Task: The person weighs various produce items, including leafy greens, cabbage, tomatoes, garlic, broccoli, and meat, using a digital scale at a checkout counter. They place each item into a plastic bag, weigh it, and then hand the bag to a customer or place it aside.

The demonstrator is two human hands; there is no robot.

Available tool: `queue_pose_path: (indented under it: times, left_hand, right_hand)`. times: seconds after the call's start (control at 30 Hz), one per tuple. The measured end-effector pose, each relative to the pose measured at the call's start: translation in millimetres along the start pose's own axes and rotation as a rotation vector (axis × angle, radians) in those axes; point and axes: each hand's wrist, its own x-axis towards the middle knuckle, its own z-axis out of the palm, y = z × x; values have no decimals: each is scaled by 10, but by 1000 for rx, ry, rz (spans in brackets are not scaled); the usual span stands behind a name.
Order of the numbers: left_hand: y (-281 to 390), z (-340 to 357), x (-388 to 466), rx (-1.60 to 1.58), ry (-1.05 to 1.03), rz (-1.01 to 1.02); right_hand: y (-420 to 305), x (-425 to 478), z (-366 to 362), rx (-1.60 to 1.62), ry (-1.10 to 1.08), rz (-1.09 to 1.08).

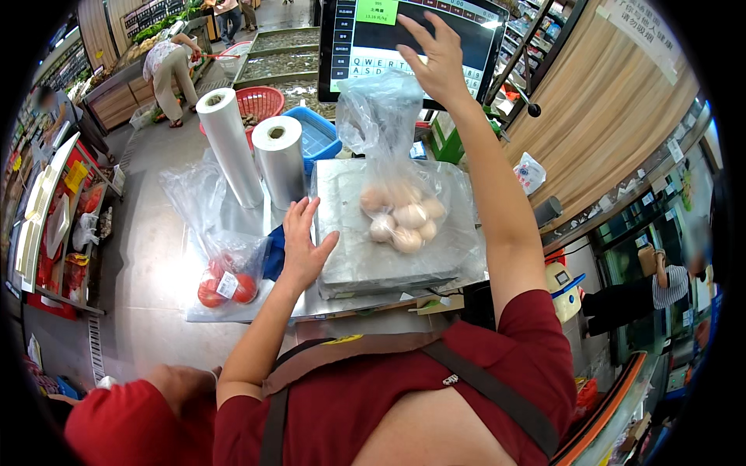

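A clear plastic bag of several pale brown eggs (410, 216) rests on the metal platform of a weighing scale (344, 250), its top gathered upward. Above it my right hand (438, 64) is raised with fingers spread in front of a touchscreen (382, 38) that shows a keyboard; whether a fingertip touches the glass I cannot tell. My left hand (304, 247) holds nothing, its thumb and fingers apart beside the scale's left edge. Left of that hand lies a clear bag of red tomatoes (245, 288) bearing a white printed label (227, 285). Dark blue cloth (275, 256) shows partly behind the hand.
Two rolls of plastic bags (233, 151) (281, 163) stand upright behind the tomatoes. Beyond them are a blue basket (317, 137) and a red basket (265, 100). A person in a red sleeve (131, 419) is close at left. A wood-grain panel (606, 116) rises at right.
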Motion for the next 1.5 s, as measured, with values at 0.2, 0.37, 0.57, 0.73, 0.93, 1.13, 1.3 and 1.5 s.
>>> queue_pose_path:
  times: [0.2,0.37,0.57,0.73,0.93,1.13,1.3,1.5]
  left_hand:
    - [-55,-14,-153,8,-12,-31]
    - [-48,37,-154,-25,-65,3]
    - [-134,73,-83,12,-67,16]
    - [-33,260,119,-12,-151,63]
    - [57,545,673,88,-289,-41]
    - [235,797,1109,5,-579,-104]
    - [443,796,1019,-155,-573,-31]
    - [397,1018,1026,-134,-638,-92]
  right_hand:
    - [-285,319,68,-156,61,-33]
    - [-179,279,200,-335,-25,32]
    - [-383,-212,-822,-52,304,65]
    - [475,-2695,-1441,109,85,856]
    - [-393,-4738,-1327,871,377,1609]
    - [-1177,-4754,-1293,744,402,1512]
    - [-1357,-4574,-1336,442,293,1336]
    - [-1176,-4699,-1578,207,66,1261]
